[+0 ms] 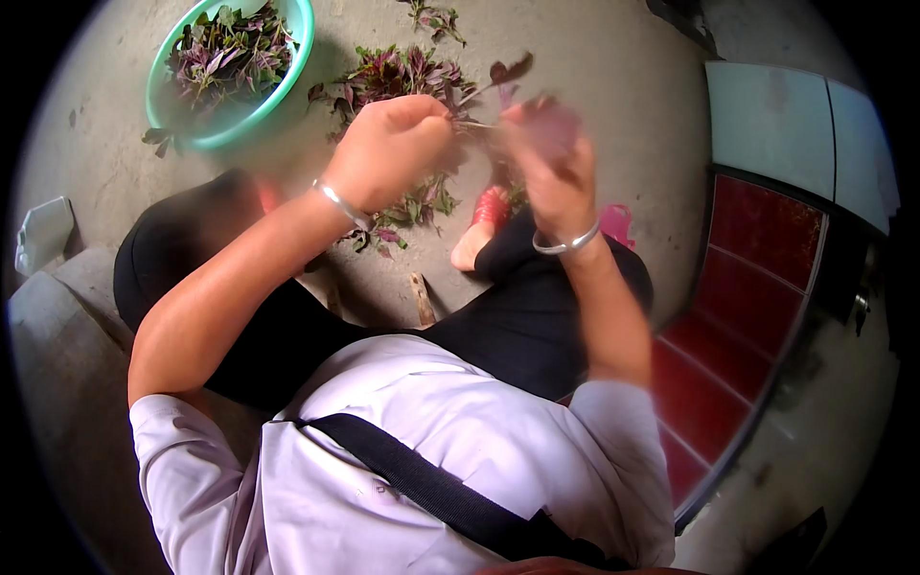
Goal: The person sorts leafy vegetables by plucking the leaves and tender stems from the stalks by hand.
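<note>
My left hand (393, 144) is closed, its fingers pinching the thin stem end of a purple-leaved amaranth sprig. Facing it, my right hand (551, 177) is closed on the sprig's leafy part (554, 129), which is smeared by motion. A pale piece of stem (474, 126) spans the gap between the two hands. Beneath them, a loose pile of purple and green amaranth (407, 75) lies on the floor, partly hidden by my left hand. A silver bangle circles each wrist.
At the upper left stands a turquoise basin (305, 48) with amaranth leaves in it. Several sprigs (436, 21) lie scattered on the concrete floor. My foot in a red sandal (491, 209) is near the pile. Red tiles (738, 326) and a pale block (771, 125) line the right side.
</note>
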Motion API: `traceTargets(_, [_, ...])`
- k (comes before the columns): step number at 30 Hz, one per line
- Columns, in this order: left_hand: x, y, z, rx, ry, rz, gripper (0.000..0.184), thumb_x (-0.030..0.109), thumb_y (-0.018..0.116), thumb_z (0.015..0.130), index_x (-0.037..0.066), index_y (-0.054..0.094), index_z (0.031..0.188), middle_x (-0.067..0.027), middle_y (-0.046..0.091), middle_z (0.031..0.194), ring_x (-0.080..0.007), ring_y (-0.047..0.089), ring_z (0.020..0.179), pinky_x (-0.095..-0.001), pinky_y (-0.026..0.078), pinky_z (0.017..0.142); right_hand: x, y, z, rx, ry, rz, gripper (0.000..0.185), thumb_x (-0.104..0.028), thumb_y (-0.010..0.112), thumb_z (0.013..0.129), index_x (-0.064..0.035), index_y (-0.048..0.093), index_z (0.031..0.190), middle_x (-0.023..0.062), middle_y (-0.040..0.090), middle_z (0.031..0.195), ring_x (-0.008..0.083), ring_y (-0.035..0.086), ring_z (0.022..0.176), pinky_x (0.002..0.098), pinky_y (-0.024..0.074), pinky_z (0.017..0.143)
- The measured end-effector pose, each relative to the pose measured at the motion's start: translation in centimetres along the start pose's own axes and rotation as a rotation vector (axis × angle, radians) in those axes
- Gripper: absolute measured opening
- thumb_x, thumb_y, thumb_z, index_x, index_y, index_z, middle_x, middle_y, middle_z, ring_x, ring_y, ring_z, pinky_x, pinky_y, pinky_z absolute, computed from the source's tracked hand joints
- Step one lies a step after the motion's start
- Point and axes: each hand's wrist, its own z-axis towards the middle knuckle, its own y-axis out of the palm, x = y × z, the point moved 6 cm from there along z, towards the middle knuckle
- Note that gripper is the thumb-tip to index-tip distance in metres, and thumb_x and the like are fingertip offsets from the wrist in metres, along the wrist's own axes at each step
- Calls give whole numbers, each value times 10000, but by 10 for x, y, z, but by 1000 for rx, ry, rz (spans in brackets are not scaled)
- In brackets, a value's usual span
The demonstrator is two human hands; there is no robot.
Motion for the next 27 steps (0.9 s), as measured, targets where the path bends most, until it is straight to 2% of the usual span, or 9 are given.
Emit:
traceTargets(4, [-8,9,2,-80,-73,-486,92,129,484,819,74,551,786,64,482,736,-28,414,671,-174,337,617,7,-4,0,9,-89,-104,60,9,598,742,-1,556,783,74,607,824,130,575,719,241,464,658])
traceTargets(6, [-12,8,5,-165,-106,-459,74,143,484,812,85,530,801,53,490,771,-33,432,703,-184,350,629,5,2,-2,104,164,397,67,10,577,782,-1,554,844,48,593,831,125,571,752,253,470,705])
traceTargets(13, [-3,1,2,-377,-162,-730,109,126,472,783,51,541,822,-25,569,811,-104,549,747,-233,444,666,17,-39,15,171,208,698,64,-21,535,830,-17,535,894,67,577,806,169,583,771,332,495,757])
traceTargets(15, [-5,-19,17,-386,-117,-326,232,170,540,827,-18,579,956,-71,605,838,-131,588,756,-269,492,647,19,-49,26,34,281,822,78,-41,536,833,-8,558,900,67,597,779,154,587,713,301,494,718])
traceTargets(17, [-28,-57,40,195,30,599,322,237,559,835,-6,570,1046,-84,610,882,-120,590,747,-263,500,634,29,-50,29,20,280,36,86,-73,584,808,-6,583,863,48,606,755,128,581,643,244,480,645])
traceTargets(18, [-27,-58,40,220,10,462,307,241,566,827,3,589,1018,-67,612,839,-111,584,721,-257,488,630,30,-41,32,-4,107,-57,96,-98,611,790,-13,599,833,32,604,731,109,568,590,214,454,562])
traceTargets(23, [-20,-48,35,172,42,95,295,262,575,822,12,620,973,-20,603,757,-81,558,680,-222,459,642,37,-11,14,-62,352,229,160,-67,576,803,14,574,941,50,595,715,97,564,562,195,422,481])
traceTargets(24, [-15,-40,29,44,2,19,365,295,524,860,21,551,1100,-60,594,907,-106,572,788,-238,497,646,37,-6,11,-74,371,317,168,-67,574,804,16,569,950,52,595,713,96,565,561,193,421,476])
traceTargets(27, [-19,-30,26,-46,-36,-58,390,326,500,870,21,537,1110,-57,581,903,-111,561,792,-238,489,654,37,4,12,-162,330,341,197,-89,576,812,9,553,981,55,601,737,103,567,556,190,419,467])
